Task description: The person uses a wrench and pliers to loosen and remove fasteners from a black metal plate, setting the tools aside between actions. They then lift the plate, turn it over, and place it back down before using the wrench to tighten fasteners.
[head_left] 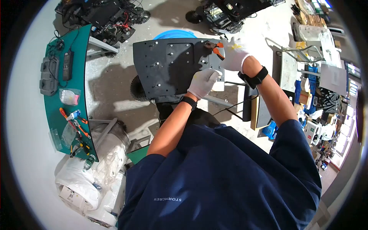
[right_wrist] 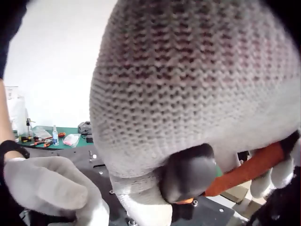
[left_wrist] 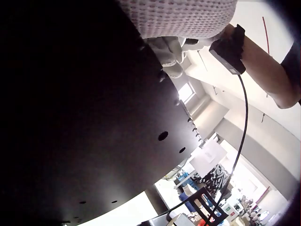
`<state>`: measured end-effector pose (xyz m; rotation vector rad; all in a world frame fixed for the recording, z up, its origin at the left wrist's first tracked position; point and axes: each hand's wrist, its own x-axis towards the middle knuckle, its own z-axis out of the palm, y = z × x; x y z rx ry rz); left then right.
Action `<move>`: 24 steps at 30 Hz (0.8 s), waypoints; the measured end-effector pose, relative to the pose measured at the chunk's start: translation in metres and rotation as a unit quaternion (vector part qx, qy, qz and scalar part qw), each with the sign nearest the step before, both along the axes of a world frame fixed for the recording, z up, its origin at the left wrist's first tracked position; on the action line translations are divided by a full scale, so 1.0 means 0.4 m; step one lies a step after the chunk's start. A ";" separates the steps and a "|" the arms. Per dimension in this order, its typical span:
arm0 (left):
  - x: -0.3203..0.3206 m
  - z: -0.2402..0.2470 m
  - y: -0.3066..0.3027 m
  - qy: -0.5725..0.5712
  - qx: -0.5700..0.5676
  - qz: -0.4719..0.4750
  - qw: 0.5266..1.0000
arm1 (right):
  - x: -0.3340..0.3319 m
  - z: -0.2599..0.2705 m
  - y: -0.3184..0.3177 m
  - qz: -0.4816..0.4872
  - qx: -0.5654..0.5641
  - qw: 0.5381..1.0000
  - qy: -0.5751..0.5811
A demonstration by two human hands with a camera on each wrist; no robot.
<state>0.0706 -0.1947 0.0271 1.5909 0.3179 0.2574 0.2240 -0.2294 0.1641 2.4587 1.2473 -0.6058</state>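
A black plate (head_left: pixel 163 65) dotted with bolts and holes lies in front of the person. The white-gloved right hand (head_left: pixel 234 55) grips orange-and-black pliers (head_left: pixel 219 50) over its far right corner. In the right wrist view, a black handle end shows under the gloved palm (right_wrist: pixel 197 94), beside the orange handle (right_wrist: pixel 247 172). At the near right edge of the plate is the gloved left hand (head_left: pixel 203 83), its fingers curled; nothing is visible in them. The dark plate surface (left_wrist: pixel 94 117) fills much of the left wrist view, below the glove (left_wrist: pixel 183 19).
A green table (head_left: pixel 80 42) on the left bears a grey case (head_left: pixel 49 74), a power adapter, hand tools and a bottle. Wheeled black machines (head_left: pixel 103 19) stand beyond the plate, near a blue round object (head_left: pixel 175 34). A cable runs from the right wrist.
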 end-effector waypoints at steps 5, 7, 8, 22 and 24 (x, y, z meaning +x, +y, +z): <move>-0.005 0.015 0.003 0.011 -0.034 0.008 0.999 | 0.021 0.001 0.057 -0.017 -0.073 0.996 0.044; -0.006 0.015 0.005 0.008 -0.028 0.011 1.000 | 0.023 0.010 0.083 0.032 -0.114 0.993 0.005; -0.006 0.014 0.005 -0.013 -0.014 0.012 1.000 | 0.030 0.006 0.093 0.070 -0.116 0.991 -0.012; 0.007 -0.038 -0.003 -0.078 0.074 0.029 0.994 | 0.049 0.034 0.238 0.100 -0.288 0.952 -0.013; 0.009 -0.043 -0.004 -0.087 0.072 0.031 0.993 | 0.044 0.041 0.243 0.106 -0.296 0.949 -0.002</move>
